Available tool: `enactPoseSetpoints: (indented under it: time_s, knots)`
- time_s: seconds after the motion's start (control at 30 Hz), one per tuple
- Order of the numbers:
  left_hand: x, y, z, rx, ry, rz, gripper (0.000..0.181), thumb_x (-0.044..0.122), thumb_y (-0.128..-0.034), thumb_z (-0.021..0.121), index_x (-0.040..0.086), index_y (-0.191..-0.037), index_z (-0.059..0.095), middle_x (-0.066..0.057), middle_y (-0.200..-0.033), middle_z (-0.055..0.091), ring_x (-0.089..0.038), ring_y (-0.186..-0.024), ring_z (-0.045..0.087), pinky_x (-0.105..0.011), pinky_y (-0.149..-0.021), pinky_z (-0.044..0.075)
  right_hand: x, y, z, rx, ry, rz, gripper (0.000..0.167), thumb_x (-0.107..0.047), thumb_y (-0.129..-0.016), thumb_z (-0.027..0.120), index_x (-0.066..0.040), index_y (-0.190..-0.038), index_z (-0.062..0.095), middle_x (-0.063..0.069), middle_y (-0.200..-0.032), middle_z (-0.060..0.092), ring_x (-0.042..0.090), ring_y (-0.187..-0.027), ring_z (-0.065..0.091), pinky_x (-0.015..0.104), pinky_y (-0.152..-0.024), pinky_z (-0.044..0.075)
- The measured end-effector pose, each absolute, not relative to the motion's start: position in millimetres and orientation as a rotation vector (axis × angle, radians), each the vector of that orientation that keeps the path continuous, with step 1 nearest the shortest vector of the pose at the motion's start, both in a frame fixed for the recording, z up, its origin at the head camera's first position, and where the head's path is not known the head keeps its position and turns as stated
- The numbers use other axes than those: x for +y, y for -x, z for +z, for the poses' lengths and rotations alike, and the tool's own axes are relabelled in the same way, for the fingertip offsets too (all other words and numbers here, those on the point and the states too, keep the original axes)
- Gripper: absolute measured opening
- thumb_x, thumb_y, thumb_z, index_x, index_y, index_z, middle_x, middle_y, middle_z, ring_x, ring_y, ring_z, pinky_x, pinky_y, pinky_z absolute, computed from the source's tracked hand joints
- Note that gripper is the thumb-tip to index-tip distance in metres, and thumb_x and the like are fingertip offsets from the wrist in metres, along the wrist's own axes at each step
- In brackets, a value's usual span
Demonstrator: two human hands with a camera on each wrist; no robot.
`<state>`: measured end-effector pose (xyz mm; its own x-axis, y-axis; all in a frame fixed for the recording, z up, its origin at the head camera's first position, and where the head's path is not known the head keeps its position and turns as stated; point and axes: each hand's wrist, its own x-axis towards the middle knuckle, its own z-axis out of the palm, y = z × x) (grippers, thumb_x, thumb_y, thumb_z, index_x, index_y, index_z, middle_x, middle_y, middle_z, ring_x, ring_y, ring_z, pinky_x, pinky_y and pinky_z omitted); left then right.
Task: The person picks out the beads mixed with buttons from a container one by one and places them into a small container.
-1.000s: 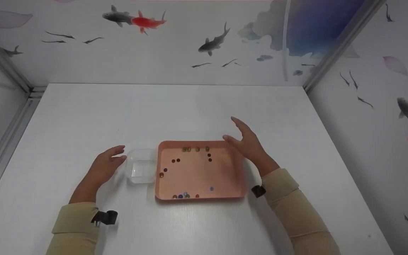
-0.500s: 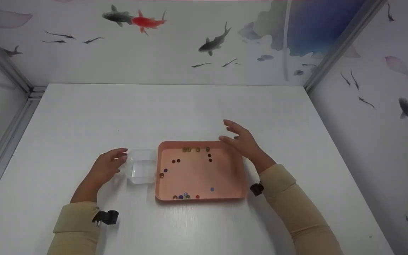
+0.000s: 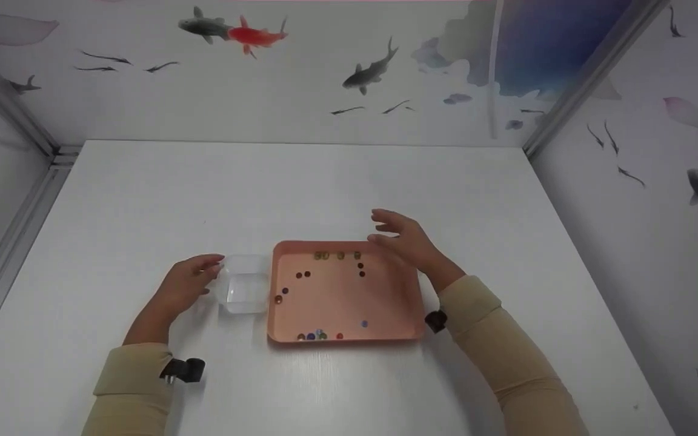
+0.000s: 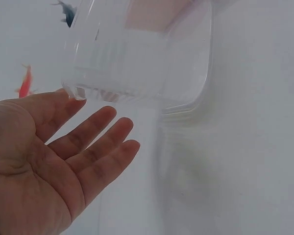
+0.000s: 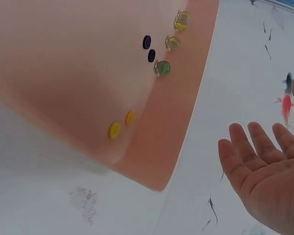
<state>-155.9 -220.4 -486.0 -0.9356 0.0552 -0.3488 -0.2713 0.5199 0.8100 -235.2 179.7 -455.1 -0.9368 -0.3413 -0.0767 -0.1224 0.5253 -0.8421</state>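
Note:
My left hand (image 3: 185, 284) is at the left side of a clear plastic container (image 3: 245, 307), its fingertips by the rim. In the left wrist view, one fingertip meets the corner of that container (image 4: 137, 63), while the other fingers are spread loosely below it. A pink tray (image 3: 337, 303) stands to the right of the container. Over its back right edge hovers my right hand (image 3: 406, 242), fingers loosely extended and holding nothing. Inside the tray lie glass marbles, among them a green one (image 5: 163, 68), and small buttons, including yellow ones (image 5: 114, 130) and dark ones (image 5: 146, 42).
Along the tray's front wall sit several marbles and a red piece (image 3: 340, 336). Everything stands on a white table (image 3: 203, 181). Printed panels with fish rise behind it and at the right. Black wrist cameras (image 3: 185, 370) are strapped at both cuffs.
My right hand has shifted left and slightly nearer along the tray's back edge. The left hand has moved a little right, to the container's rim. Tray and container have stayed put.

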Motion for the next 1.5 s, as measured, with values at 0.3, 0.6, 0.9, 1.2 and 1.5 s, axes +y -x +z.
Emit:
enactPoseSetpoints:
  time_s: [0.3,0.6,0.9,1.2,1.5]
  knots:
    - [-218,156,-485,2.422,0.165,1.395,0.048,0.028,-0.1040,0.045,0.003,-0.145,0.040,-0.023,-0.145,0.043,-0.039,-0.132,0.044,-0.046,-0.101,0.047,174,235,-457,2.484,0.393,-1.356,0.055,-0.025,-0.094,0.065,-0.011,-0.144,0.046,0.011,-0.141,0.052,0.028,-0.126,0.053,0.046,-0.104,0.045]
    - [-218,156,-486,2.433,0.170,1.404,0.048,0.029,-0.1037,0.046,0.005,-0.145,0.041,-0.023,-0.143,0.045,-0.037,-0.129,0.048,-0.044,-0.099,0.049,168,239,-464,2.415,0.385,-1.336,0.051,-0.018,-0.094,0.064,-0.006,-0.141,0.048,0.011,-0.137,0.055,0.028,-0.125,0.054,0.043,-0.102,0.046]
    - [-220,156,-488,2.401,0.198,1.436,0.047,0.027,-0.1038,0.045,0.006,-0.145,0.040,-0.022,-0.144,0.044,-0.036,-0.130,0.046,-0.044,-0.100,0.049,156,238,-466,2.354,0.311,-1.240,0.051,-0.024,-0.091,0.068,-0.010,-0.138,0.053,0.007,-0.132,0.059,0.026,-0.123,0.055,0.043,-0.102,0.046]
    - [-218,156,-488,2.408,0.185,1.439,0.047,0.029,-0.1040,0.045,0.005,-0.145,0.041,-0.022,-0.143,0.046,-0.036,-0.129,0.047,-0.044,-0.099,0.049,143,238,-464,2.305,0.230,-1.114,0.041,-0.023,-0.091,0.068,-0.018,-0.131,0.060,-0.001,-0.126,0.062,0.019,-0.117,0.056,0.041,-0.103,0.045]
    - [-218,155,-489,2.391,0.209,1.455,0.049,0.030,-0.1031,0.047,0.007,-0.146,0.040,-0.021,-0.145,0.044,-0.035,-0.129,0.048,-0.044,-0.100,0.048,136,236,-465,2.190,0.384,-1.033,0.044,-0.017,-0.093,0.066,-0.010,-0.136,0.056,0.003,-0.127,0.062,0.021,-0.121,0.056,0.041,-0.098,0.049]
